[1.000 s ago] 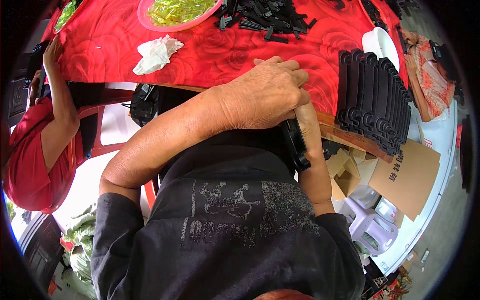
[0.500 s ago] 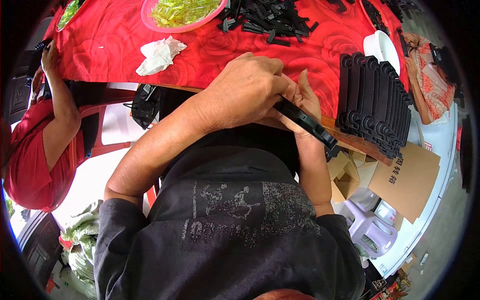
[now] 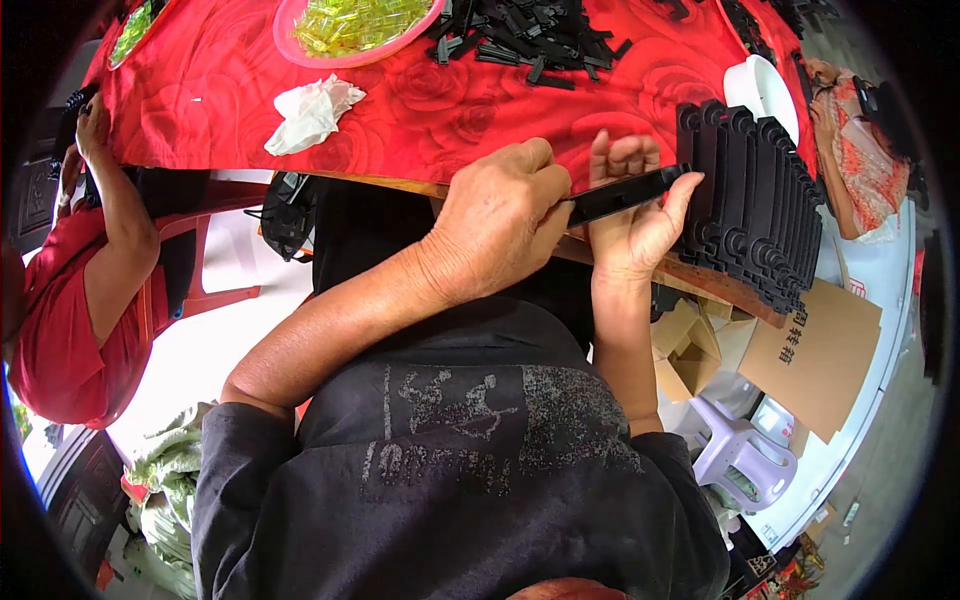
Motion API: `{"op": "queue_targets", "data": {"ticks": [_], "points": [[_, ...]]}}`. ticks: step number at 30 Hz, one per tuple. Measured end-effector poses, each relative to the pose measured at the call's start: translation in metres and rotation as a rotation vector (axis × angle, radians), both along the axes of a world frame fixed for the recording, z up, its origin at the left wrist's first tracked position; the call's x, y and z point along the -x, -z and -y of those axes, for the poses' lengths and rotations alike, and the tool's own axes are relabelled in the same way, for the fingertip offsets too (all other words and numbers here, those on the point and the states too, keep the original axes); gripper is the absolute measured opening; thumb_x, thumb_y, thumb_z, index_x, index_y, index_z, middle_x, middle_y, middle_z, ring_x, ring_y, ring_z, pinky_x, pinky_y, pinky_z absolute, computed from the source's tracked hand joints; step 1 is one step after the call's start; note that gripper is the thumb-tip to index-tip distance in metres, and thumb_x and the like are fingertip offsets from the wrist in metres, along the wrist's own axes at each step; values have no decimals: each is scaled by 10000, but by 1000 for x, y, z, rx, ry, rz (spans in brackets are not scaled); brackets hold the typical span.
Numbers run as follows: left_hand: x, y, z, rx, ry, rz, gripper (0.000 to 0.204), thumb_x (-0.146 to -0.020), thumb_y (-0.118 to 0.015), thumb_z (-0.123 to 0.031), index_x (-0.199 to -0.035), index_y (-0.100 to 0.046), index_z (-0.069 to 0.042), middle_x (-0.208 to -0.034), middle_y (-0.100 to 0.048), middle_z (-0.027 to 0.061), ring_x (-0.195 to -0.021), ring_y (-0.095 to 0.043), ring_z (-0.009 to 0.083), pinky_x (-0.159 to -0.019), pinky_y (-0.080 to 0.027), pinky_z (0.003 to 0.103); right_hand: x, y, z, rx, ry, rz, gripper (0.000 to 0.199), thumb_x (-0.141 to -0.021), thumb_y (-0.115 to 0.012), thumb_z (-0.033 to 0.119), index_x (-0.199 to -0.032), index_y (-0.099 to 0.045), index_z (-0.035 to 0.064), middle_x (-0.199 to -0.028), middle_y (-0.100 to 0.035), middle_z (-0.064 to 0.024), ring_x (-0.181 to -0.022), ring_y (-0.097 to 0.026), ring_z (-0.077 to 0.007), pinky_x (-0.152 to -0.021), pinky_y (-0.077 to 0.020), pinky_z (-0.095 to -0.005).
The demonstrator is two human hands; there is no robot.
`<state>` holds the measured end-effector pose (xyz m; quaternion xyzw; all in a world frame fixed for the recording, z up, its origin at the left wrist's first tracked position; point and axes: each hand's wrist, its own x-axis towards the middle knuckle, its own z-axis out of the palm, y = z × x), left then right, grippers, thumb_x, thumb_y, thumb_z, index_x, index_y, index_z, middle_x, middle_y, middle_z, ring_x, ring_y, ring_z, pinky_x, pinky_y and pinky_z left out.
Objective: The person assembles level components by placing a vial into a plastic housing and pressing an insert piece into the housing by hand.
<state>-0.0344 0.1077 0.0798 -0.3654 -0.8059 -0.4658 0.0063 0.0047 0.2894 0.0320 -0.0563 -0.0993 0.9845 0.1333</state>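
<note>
We grip a long flat black plastic strip [image 3: 622, 194] in both the left hand [image 3: 497, 225] and the right hand [image 3: 632, 225]; adding it to the upright row of black plastic strips [image 3: 752, 215] seems to call for alignment.

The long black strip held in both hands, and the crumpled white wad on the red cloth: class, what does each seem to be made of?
Black strip: probably moulded plastic, matte with a faint sheen, its edges straight and rigid.
White wad: likely tissue or thin paper, soft, irregular creases, no shine.
Both are judged by look alone.
</note>
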Motion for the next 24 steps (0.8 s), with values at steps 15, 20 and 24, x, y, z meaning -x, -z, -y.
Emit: {"op": "queue_targets", "data": {"ticks": [15, 20, 24], "points": [[-12, 21, -16, -25, 167, 725, 209, -904, -552, -145, -947, -587, 57, -798, -624, 294, -814, -619, 467, -706, -478, 523, -2, -3, 4, -222, 90, 190, 491, -831, -632, 563, -900, -579, 80, -952, -658, -88, -898, -641, -241, -975, -487, -470], [-16, 24, -15, -24, 213, 845, 181, -993, -474, -166, -983, -544, 1, -664, -567, 32, -571, -566, 119, -538, -470, 279, -5, -8, 6, -310, 77, 241, 458, -867, -609, 552, -936, -592, 100, -945, -663, -80, -856, -656, -220, -910, -520, -440], [-16, 17, -14, -35, 276, 1047, 178, -1007, -445, -165, -971, -507, -2, -685, -563, 36, -575, -563, 114, -540, -475, 274, -7, -9, 7, -347, 49, 281, 442, -906, -570, 543, -969, -576, 105, -921, -666, -82, -784, -667, -208, -838, -547, -417]]}}
